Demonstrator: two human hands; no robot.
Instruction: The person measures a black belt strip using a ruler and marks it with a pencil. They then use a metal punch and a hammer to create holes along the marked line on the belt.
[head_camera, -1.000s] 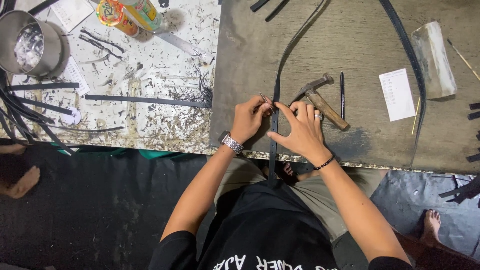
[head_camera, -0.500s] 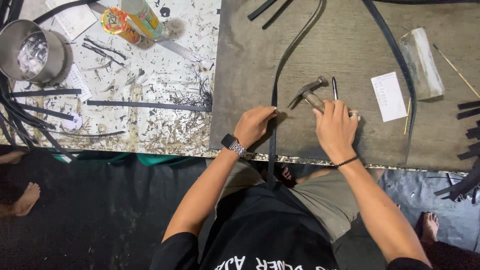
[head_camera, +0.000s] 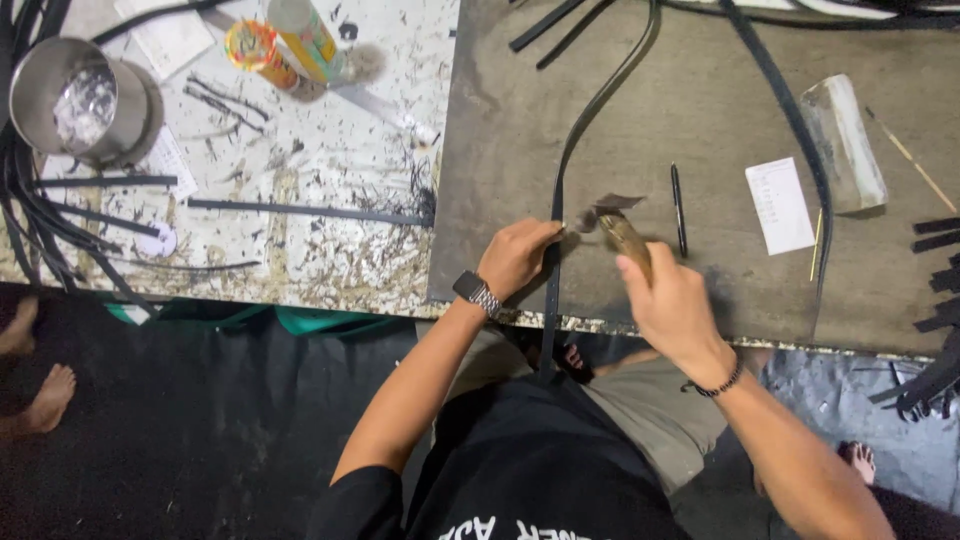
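At the far left a metal pot (head_camera: 75, 95) stands among loose black strips (head_camera: 300, 210) on the scarred white board. The left hand (head_camera: 515, 257), fingers pressed together, now pins the long black strap (head_camera: 553, 250) flat near the table's (head_camera: 700, 90) front edge. A second ago both hands worked the strap; since then the right hand (head_camera: 670, 305) has closed around the wooden-handled hammer (head_camera: 615, 222), lifting its head just beside the pinned spot. That suggests striking has begun. A pen (head_camera: 679, 210) and paper slip (head_camera: 779, 205) lie rightward.
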